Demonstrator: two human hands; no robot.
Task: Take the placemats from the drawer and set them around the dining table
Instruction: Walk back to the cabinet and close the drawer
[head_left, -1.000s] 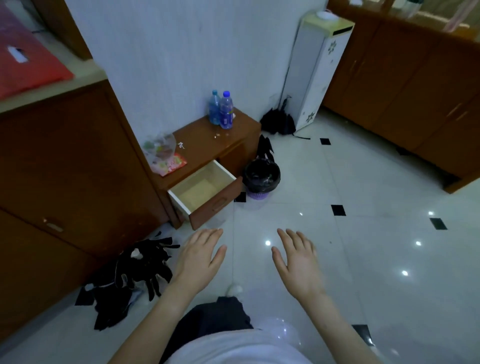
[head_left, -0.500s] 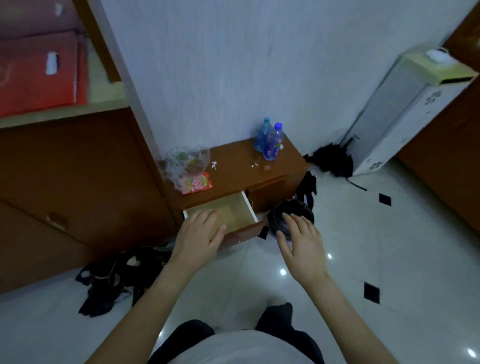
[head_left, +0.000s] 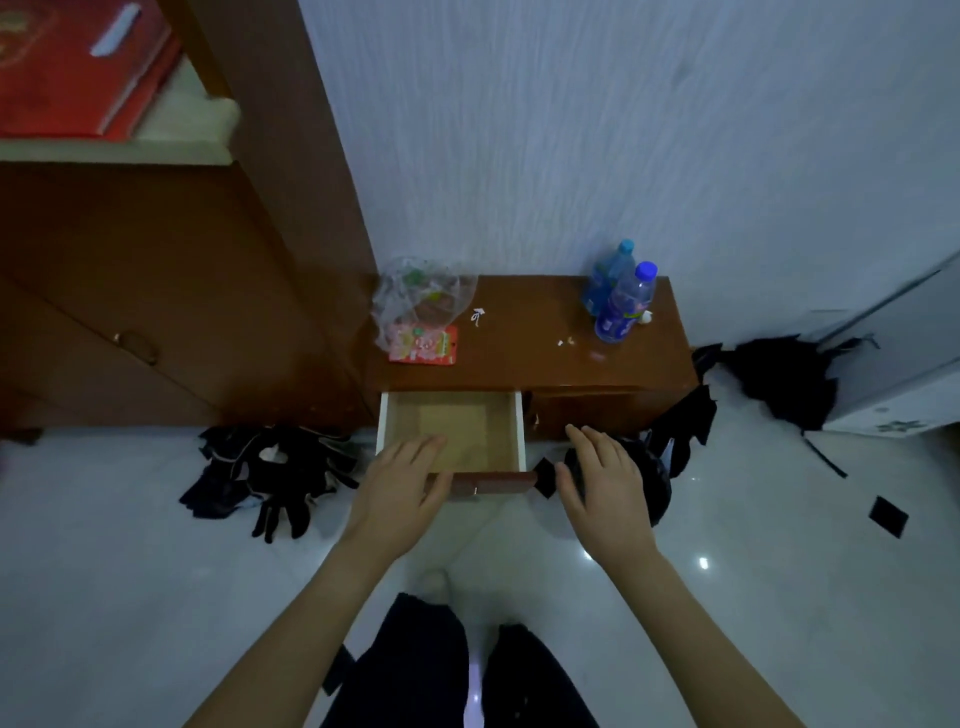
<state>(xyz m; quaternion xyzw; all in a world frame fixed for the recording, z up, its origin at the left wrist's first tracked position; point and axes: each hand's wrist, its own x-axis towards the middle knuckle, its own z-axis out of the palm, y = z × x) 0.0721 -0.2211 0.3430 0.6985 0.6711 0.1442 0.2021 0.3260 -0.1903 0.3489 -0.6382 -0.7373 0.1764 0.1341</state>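
Observation:
A low brown cabinet (head_left: 540, 358) stands against the wall with its left drawer (head_left: 514, 434) pulled out. A pale square placemat (head_left: 457, 431) lies flat on the drawer's floor. My left hand (head_left: 402, 491) hovers over the drawer's front left corner with its fingers spread, holding nothing. My right hand (head_left: 605, 488) is open to the right of the drawer, above a black-lined waste bin (head_left: 657, 483).
Two blue water bottles (head_left: 621, 301), a clear plastic bag (head_left: 421, 296) and a pink packet (head_left: 423, 345) sit on the cabinet top. Dark clothes (head_left: 270, 473) lie on the floor at left, a black bag (head_left: 784, 379) at right. A tall brown cupboard (head_left: 156, 291) stands at left.
I have moved closer and now face the open drawer squarely. Both hands have come forward from over the bare floor to the drawer's front edge.

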